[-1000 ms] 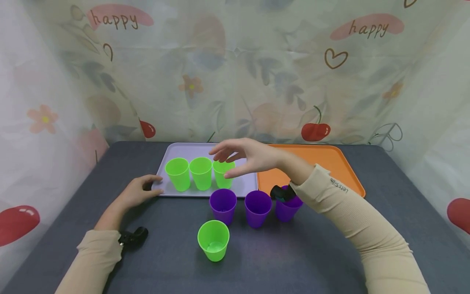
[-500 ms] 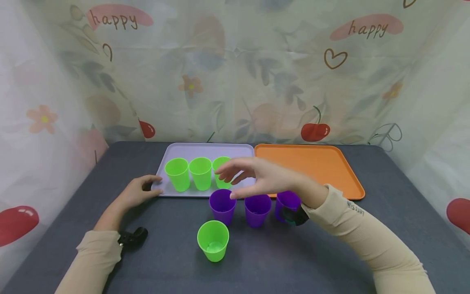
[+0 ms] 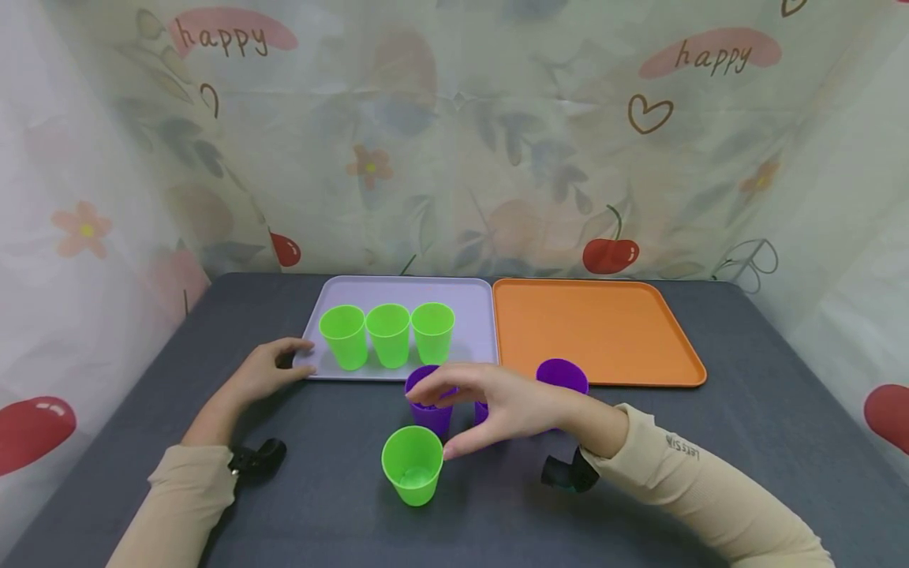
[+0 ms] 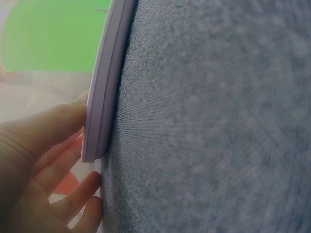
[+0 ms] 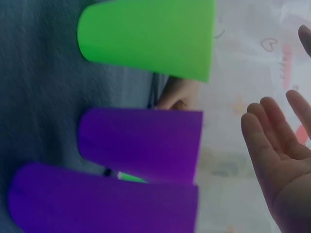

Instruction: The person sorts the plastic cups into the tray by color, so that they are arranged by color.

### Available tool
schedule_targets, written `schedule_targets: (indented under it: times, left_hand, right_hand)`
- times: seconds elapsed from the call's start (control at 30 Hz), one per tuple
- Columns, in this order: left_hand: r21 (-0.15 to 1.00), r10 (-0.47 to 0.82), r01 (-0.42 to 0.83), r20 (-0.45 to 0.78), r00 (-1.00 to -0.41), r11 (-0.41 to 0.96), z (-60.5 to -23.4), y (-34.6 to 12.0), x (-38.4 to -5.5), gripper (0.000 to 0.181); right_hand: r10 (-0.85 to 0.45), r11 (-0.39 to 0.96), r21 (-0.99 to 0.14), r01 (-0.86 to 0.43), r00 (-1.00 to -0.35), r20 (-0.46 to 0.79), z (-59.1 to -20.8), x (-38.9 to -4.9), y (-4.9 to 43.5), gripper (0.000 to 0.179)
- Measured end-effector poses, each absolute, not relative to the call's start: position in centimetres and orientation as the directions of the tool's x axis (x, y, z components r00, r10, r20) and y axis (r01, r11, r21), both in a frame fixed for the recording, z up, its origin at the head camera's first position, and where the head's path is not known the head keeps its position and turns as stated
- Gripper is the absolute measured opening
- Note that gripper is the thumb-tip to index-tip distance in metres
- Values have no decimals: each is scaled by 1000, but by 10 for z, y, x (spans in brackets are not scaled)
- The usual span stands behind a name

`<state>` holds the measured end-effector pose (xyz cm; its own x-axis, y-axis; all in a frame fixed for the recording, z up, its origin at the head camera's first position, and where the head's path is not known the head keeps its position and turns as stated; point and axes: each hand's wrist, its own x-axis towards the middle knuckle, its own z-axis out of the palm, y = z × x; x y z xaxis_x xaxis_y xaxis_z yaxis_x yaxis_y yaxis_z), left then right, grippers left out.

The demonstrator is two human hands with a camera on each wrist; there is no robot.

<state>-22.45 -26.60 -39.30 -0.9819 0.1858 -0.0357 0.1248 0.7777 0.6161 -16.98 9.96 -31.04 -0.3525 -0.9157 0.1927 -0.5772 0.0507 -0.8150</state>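
My left hand (image 3: pixel 266 369) rests its thumb and fingertips at the near left edge of the lilac tray (image 3: pixel 474 347); the tray's rim (image 4: pixel 103 97) is close in the left wrist view. Three green cups stand upright in a row on that tray. My right hand (image 3: pixel 507 402) hovers with fingers spread, holding nothing, its thumb tip at the rim of a nearer green cup (image 3: pixel 413 469). Behind and under it stand three purple cups: the left one (image 3: pixel 431 420) partly covered, the middle one (image 3: pixel 481 412) mostly hidden, the right one (image 3: pixel 562 374) partly hidden.
An orange tray (image 3: pixel 596 331) adjoins the lilac tray on the right. Both lie at the back of the dark grey table (image 3: pixel 319 505). A patterned curtain (image 3: pixel 454 158) hangs behind and along the sides. Each wrist carries a black camera (image 3: pixel 568 473).
My right hand has come down and toward me, from over the green cups on the lilac tray to over the purple cups and beside the near green cup. My left hand has stayed put.
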Motion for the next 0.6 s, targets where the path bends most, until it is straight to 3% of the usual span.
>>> schedule_targets:
  times: [0.6]
  left_hand:
    - [625, 183, 125, -29, -983, 771, -396, -268, -226, 50]
  right_hand:
    - [-906, 35, -755, -655, -339, 252, -342, -154, 87, 61]
